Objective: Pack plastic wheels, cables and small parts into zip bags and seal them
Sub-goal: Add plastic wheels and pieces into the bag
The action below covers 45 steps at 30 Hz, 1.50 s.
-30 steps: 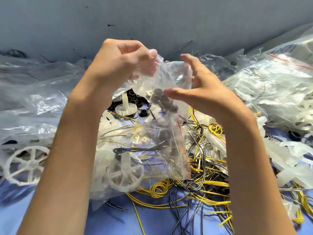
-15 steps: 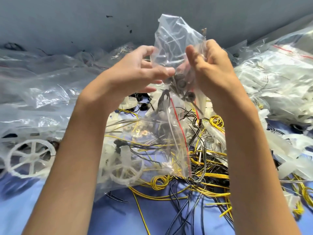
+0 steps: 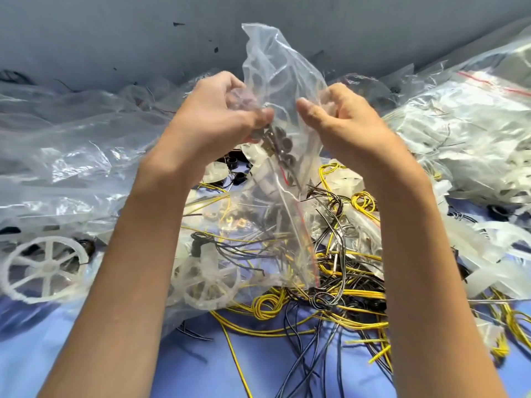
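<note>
Blue cloth point(image 3: 186, 369) covers the table under a grey wall point(image 3: 115, 38), and a loose white wheel point(image 3: 43, 268) lies at the far left. In the middle the left hand point(image 3: 218, 122) pinches the crumpled upper part of the zip bag point(image 3: 275, 81) with curled fingers and thumb, and the right hand point(image 3: 344, 124) grips the same plastic from the other side. Small dark parts point(image 3: 283, 145) sit inside just below, and the bag's lower part, with a second wheel point(image 3: 209, 285) in it, rests on the loose cables point(image 3: 344, 297). I judge that filling is almost done and sealing comes next: both hands must find the red zip strip point(image 3: 301, 222) and press it closed along its whole length, with no wire caught in it, before the bag can join the filled bags point(image 3: 474, 124) at the right.
</note>
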{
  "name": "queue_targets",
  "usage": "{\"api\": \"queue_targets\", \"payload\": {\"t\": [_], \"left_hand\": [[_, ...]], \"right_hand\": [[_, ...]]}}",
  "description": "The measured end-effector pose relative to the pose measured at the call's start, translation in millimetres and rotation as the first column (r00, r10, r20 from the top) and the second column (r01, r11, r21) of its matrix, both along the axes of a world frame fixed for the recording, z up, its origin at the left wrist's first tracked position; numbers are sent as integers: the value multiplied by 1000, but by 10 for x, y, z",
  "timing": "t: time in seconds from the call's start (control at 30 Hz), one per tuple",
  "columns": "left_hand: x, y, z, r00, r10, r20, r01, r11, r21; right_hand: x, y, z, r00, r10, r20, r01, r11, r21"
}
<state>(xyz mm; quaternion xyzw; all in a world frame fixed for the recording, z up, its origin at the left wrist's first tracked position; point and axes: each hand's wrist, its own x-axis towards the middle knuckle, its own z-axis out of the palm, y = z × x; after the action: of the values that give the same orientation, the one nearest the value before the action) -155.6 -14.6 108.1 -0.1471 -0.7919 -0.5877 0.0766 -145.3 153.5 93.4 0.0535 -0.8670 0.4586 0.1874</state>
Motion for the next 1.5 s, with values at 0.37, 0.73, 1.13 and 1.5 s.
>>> {"api": "queue_targets", "payload": {"t": [0.37, 0.73, 1.13, 1.5], "left_hand": [[-45, -6, 32, 988, 151, 24, -153, 982, 113], [109, 82, 94, 988, -117, 104, 72, 931, 359], [108, 47, 29, 959, -239, 154, 228, 970, 86], [93, 80, -38, 967, -207, 151, 215, 976, -37]], "right_hand": [[7, -35, 48, 993, -119, 17, 119, 993, -15], [51, -92, 70, 976, 53, 211, 0, 970, -243], [223, -61, 154, 961, 257, 104, -202, 906, -373], [239, -19, 161, 960, 268, 76, -236, 927, -292]]}}
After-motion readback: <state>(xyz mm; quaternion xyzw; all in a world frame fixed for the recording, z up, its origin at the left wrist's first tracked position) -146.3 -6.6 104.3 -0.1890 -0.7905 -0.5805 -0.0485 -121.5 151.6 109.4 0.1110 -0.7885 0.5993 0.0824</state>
